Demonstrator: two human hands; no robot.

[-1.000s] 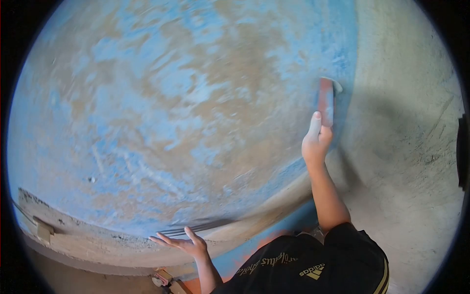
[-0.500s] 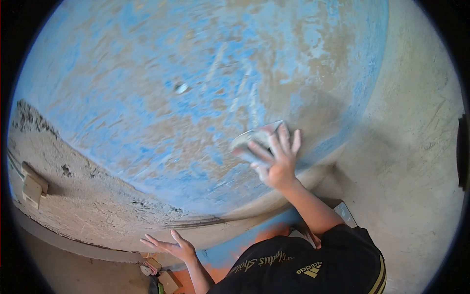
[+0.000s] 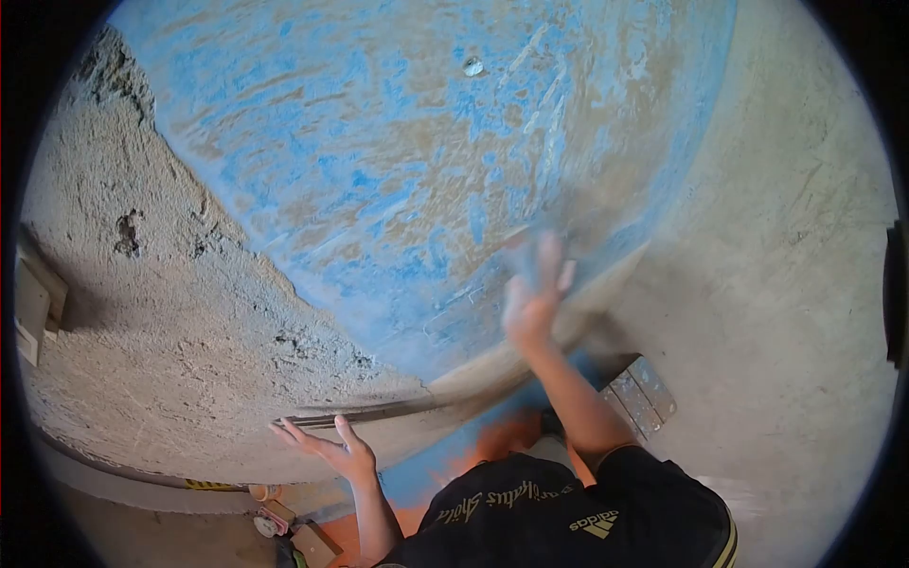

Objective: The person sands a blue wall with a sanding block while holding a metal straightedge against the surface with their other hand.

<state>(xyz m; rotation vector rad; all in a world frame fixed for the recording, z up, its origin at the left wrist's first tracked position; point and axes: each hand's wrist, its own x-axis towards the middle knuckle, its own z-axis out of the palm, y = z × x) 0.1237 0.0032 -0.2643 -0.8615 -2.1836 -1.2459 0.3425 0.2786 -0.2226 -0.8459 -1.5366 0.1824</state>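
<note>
My right hand [image 3: 535,303] is smeared by motion against the blue patchy wall [image 3: 379,170], near the patch's lower right edge. Under its fingers is a thin grey pad [image 3: 542,248], blurred, its outline hard to make out. Off to the left, my left hand [image 3: 346,454] has its fingers apart and holds nothing. It is beside the bare plaster [image 3: 218,369] below the blue area, close to some dark cables; whether it touches the wall I cannot tell.
A switch box [image 3: 38,298] is on the wall at far left. Grey wall [image 3: 776,284] fills the right side. A slatted wooden surface [image 3: 641,396] lies behind my right arm. Boxes and small items [image 3: 312,544] are on the floor at lower left.
The view has shifted, so the wall's hole appears higher and further right. My right hand, with the pad, sits slightly higher in view and is more blurred. My left hand stays open.
</note>
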